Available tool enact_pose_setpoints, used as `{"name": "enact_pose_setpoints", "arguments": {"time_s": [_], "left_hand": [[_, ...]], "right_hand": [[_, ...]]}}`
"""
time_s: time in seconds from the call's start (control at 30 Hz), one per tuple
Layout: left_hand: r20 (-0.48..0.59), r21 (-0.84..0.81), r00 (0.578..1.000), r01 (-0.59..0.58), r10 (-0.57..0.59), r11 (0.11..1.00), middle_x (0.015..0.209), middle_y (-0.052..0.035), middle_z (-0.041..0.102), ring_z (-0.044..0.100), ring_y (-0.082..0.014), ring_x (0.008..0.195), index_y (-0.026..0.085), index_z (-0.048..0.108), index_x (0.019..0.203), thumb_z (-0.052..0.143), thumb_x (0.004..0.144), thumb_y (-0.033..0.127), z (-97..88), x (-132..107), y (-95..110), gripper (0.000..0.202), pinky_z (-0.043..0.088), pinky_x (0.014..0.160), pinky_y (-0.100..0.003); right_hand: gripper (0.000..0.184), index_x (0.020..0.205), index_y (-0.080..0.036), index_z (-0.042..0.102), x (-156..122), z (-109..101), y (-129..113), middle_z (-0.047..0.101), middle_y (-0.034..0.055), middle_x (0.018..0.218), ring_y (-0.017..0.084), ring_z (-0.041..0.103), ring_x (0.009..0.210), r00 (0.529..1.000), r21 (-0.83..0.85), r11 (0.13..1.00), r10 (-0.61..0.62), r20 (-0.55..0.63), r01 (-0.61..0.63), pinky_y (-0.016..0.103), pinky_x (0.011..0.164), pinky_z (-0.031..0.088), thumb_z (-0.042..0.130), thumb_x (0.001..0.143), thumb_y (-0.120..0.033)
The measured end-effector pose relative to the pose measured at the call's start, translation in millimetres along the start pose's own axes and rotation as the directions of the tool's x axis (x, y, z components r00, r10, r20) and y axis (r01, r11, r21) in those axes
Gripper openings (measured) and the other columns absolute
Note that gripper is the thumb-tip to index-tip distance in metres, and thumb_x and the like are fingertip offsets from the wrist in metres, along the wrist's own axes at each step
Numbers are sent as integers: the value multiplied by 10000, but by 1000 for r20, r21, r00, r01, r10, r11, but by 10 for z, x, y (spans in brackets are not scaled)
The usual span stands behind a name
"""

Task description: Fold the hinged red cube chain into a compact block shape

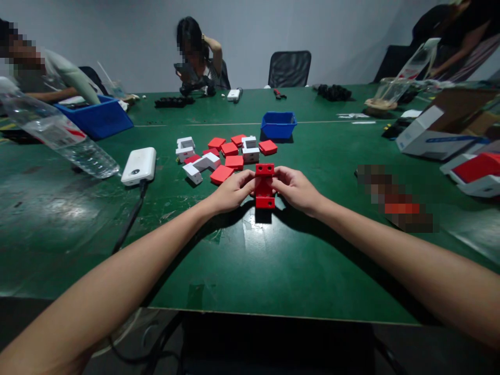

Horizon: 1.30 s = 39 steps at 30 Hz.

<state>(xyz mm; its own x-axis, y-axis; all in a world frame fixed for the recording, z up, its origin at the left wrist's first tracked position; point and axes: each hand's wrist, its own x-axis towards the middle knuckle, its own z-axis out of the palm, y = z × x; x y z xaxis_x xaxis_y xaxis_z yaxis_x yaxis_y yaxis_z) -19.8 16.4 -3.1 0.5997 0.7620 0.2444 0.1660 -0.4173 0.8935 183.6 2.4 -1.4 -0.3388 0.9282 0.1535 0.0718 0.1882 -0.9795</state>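
Note:
Both my hands meet over the middle of the green table (250, 260). My left hand (231, 191) and my right hand (297, 189) grip a red plastic part (264, 185) from either side, fingers curled round it. The part stands on end on the table, with two small holes near its top. Just beyond it lies a scatter of several red and white plastic pieces (226, 155).
A small blue bin (278, 125) stands behind the pieces. A white power bank (139, 165) with a black cable and a lying water bottle (58, 135) are at left, beside a blue tray (97, 117). Cardboard boxes (433, 136) sit at right. Other people sit along the far edge.

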Motion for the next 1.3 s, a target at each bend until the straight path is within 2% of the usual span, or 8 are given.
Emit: {"name": "enact_pose_setpoints", "arguments": {"time_s": [0.13,0.3,0.63,0.83,1.0,1.3], "left_hand": [[29,-39,1000,1,0,999,914,-57,618,558,-152,777,133,611,1104,520,918,629,-13,3,-14,537,467,720,-285],[38,-65,999,13,-10,998,913,-50,593,553,-158,803,142,595,1134,520,925,616,-27,-12,-50,524,464,756,-301],[38,6,999,19,-19,1000,932,-57,610,584,-185,864,157,575,1198,455,967,580,-40,-17,-8,497,492,850,-355],[33,47,999,20,-22,999,959,-81,635,604,-207,898,135,567,1230,441,971,572,-44,-18,-10,523,499,867,-367],[13,90,1000,11,-12,996,908,-54,629,594,-193,871,155,578,1199,424,981,557,-38,-12,-37,482,487,890,-360],[2,66,1000,11,-11,998,973,-79,634,602,-201,886,146,548,1226,424,979,577,-4,-41,-21,512,492,854,-366]], "right_hand": [[260,971,-183,625,1,-20,10,664,9,773,148,622,709,999,11,1000,-6,32,6,291,677,511,720,815,-369],[323,1024,-182,616,0,-51,14,687,15,807,140,624,709,995,26,999,-39,87,37,284,682,525,727,819,-406],[318,1078,-204,629,-12,-44,14,674,15,770,173,646,717,995,-110,991,-74,65,81,323,705,537,662,870,-443],[310,1100,-192,617,-12,-46,26,683,22,788,168,651,710,994,-130,987,-87,63,94,315,688,529,636,885,-415],[311,1098,-166,609,-10,-47,24,680,27,797,159,648,698,995,-119,989,-78,57,84,308,683,528,640,878,-383],[334,1098,-193,624,-16,-37,25,685,22,803,170,658,722,995,-109,990,-85,57,91,315,688,540,659,873,-437]]}}
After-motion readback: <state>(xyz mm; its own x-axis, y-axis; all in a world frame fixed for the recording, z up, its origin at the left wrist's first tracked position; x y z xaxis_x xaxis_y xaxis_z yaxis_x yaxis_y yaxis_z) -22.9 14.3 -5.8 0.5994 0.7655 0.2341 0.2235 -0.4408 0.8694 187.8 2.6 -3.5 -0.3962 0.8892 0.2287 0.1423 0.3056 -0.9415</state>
